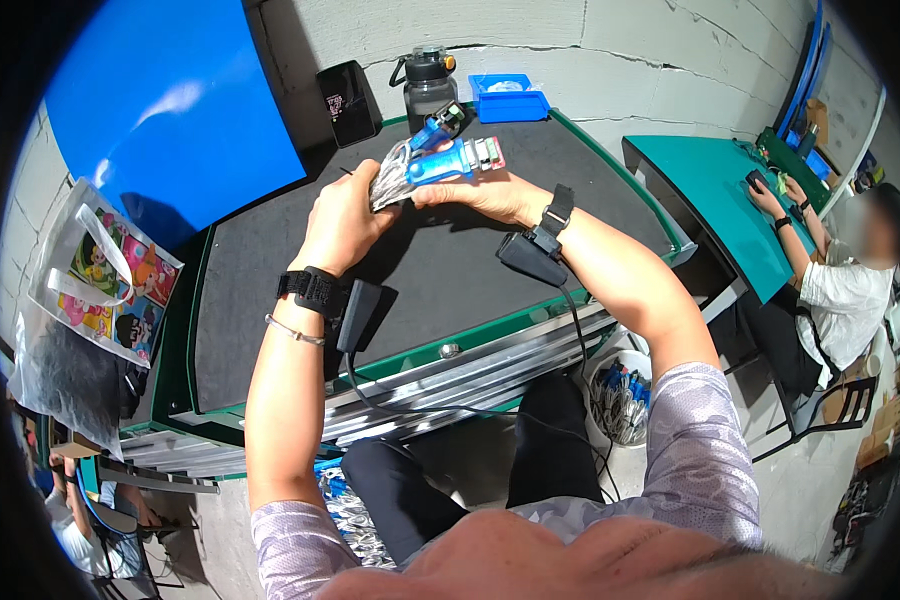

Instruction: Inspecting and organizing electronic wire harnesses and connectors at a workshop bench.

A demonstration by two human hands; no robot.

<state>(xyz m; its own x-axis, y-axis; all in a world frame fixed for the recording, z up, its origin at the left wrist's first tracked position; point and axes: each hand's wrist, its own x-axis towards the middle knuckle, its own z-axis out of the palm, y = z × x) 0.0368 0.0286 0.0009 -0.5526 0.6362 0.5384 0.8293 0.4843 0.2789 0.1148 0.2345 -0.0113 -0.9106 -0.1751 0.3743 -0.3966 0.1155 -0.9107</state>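
Above the dark table mat, I hold a bundle of grey cables (392,178) with translucent blue connectors (438,166) at its far end. My left hand (345,218) is closed around the cables on the left side. From the right, my right hand (485,196) grips the bundle just below the connectors, its fingers partly hidden behind them. Some connector ends show metal and small green and red parts. A second blue connector (432,134) points up and away toward the bottle.
On the table (450,290), a dark bottle (430,90), a black tablet-like object (349,103) and blue trays (513,106) stand at the back. A white bucket (620,425) of similar cables is below right. A person (850,290) works at a green table (700,200).
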